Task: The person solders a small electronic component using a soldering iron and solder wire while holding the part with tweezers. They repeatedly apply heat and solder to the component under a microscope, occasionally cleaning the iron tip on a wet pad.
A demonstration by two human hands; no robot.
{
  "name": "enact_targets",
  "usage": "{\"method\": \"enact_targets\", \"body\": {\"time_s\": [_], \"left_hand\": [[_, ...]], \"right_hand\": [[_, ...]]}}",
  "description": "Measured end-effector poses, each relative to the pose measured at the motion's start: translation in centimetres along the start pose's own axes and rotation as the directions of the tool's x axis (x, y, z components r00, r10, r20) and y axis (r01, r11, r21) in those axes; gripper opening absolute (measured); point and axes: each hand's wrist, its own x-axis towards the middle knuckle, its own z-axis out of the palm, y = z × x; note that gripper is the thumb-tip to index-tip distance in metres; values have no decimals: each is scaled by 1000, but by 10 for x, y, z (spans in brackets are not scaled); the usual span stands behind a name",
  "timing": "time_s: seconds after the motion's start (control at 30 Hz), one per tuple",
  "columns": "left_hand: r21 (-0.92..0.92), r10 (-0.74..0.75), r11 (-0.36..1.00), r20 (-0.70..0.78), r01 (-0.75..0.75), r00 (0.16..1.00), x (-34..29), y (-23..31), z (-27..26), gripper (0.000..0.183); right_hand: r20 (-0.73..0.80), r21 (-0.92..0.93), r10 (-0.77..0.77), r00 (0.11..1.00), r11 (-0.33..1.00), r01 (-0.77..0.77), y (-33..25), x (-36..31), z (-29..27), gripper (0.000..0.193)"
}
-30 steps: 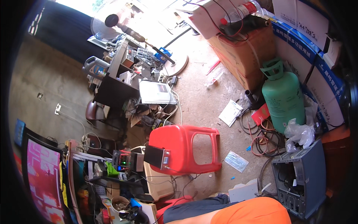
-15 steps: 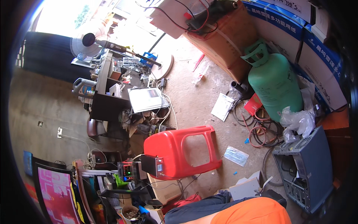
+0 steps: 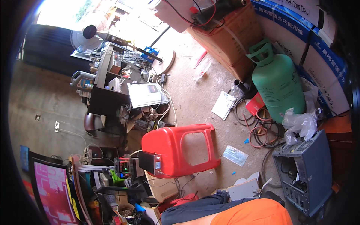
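Neither of my hands is in view. At the lower edge, an orange garment [image 3: 251,212] and dark trousers [image 3: 191,210] show, with a strip of bare skin [image 3: 200,219] between them that may be part of a forearm. Nearest to these is a red plastic stool [image 3: 165,140], lying sideways in the picture. Against its seat side is a small black box [image 3: 147,162] with a little lit display and cables. Left of it stands a device with green and blue lights [image 3: 123,168].
A green gas cylinder [image 3: 279,84] stands at right, above an open grey computer case [image 3: 305,168]. Coiled hoses [image 3: 262,137] and a face mask [image 3: 236,155] lie on the floor. A fan [image 3: 89,35], a cluttered desk [image 3: 108,103] and a pink screen [image 3: 52,191] are at left.
The whole view has shifted slightly, with the stool and the left-hand things a little further left and the upper boxes slightly lower. Nothing has visibly been moved.
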Motion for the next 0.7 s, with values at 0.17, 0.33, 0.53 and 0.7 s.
{"method": "enact_targets", "body": {"time_s": [0.17, 0.33, 0.53, 0.7], "left_hand": [[-21, -23, 1000, -5, 23, 1000, -10, -11, -1, 51], [-46, -45, 998, -14, 44, 999, -19, -21, -5, 49], [-85, -75, 994, -34, 72, 997, -32, -39, -11, 48], [-172, -110, 980, -50, 99, 993, -46, -75, -16, 47]], "right_hand": [[1, 9, 6, 1000, 1000, -6, -2, -4, 8, 22], [-6, 16, 8, 1000, 1000, -8, -3, -7, 15, 22], [-19, 23, 13, 1000, 1000, -13, -4, -16, 23, 22], [-29, 8, 24, 999, 1000, -24, -2, -33, 26, 22]]}}
